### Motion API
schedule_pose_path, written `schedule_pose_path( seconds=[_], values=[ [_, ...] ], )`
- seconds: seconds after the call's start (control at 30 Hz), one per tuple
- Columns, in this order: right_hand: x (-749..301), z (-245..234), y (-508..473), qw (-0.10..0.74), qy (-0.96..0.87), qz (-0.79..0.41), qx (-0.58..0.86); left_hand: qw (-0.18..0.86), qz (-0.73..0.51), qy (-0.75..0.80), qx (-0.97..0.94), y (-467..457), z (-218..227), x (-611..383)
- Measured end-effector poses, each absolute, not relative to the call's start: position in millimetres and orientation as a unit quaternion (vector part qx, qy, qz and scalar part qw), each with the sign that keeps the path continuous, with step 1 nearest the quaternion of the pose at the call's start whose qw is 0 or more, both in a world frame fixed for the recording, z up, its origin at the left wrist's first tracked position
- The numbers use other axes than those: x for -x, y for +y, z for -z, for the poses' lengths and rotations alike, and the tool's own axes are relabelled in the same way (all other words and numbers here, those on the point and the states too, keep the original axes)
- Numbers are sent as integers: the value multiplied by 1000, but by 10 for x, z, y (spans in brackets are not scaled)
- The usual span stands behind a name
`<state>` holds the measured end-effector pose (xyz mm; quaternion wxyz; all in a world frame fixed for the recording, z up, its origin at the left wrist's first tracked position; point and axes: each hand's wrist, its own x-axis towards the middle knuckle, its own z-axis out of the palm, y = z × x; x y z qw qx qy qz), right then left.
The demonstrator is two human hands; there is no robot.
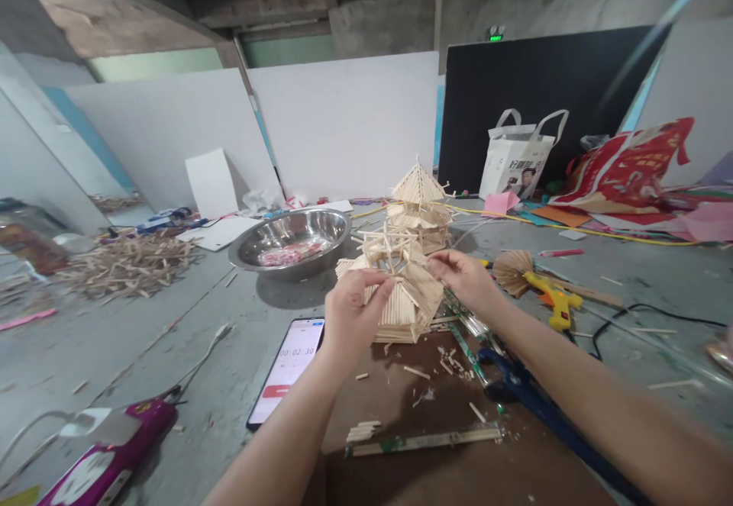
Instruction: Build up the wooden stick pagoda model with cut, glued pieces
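A small pagoda-like model built of thin pale wooden sticks point(396, 309) stands on a brown board point(389, 384) in front of me. Its sloping roof has an open frame of sticks on top. My left hand point(356, 307) is at the roof's front left, thumb and forefinger pinched together at its upper edge. At the roof's right side, my right hand point(466, 281) is also closed in a pinch. What lies between the fingertips of either hand is too small to make out. Behind stands a taller tiered stick pagoda point(419, 189) with a pointed roof.
A steel basin point(243, 256) holds red-and-clear packets. A phone point(286, 372) shows a timer at my left. Right lie a yellow glue gun point(553, 300) and a dark blue-handled tool point(532, 399). A wrapped stick bundle point(424, 442), loose stick pieces and cables lie about.
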<state>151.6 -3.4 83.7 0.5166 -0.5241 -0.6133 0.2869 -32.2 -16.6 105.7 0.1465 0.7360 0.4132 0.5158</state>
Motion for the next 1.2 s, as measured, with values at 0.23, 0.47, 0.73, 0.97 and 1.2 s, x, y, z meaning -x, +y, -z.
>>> schedule_pose_path(
  seconds=[0.23,0.47,0.73,0.97,1.2],
  values=[
    [-1682,-755,521,357,-701,-124,605,73,-505,485,-711,164,-1267,488],
    [-1706,-739,512,282,-765,-149,559,55,-460,476,-747,291,-1301,541],
    [-1737,-643,438,262,-775,-111,565,162,-504,476,-702,365,-1200,605],
    [-1735,-702,207,253,-778,-114,564,394,-594,420,-562,331,-1147,650],
    [-1969,-737,-108,274,-757,-144,576,446,-588,431,-520,414,-1175,695]
  ],
)
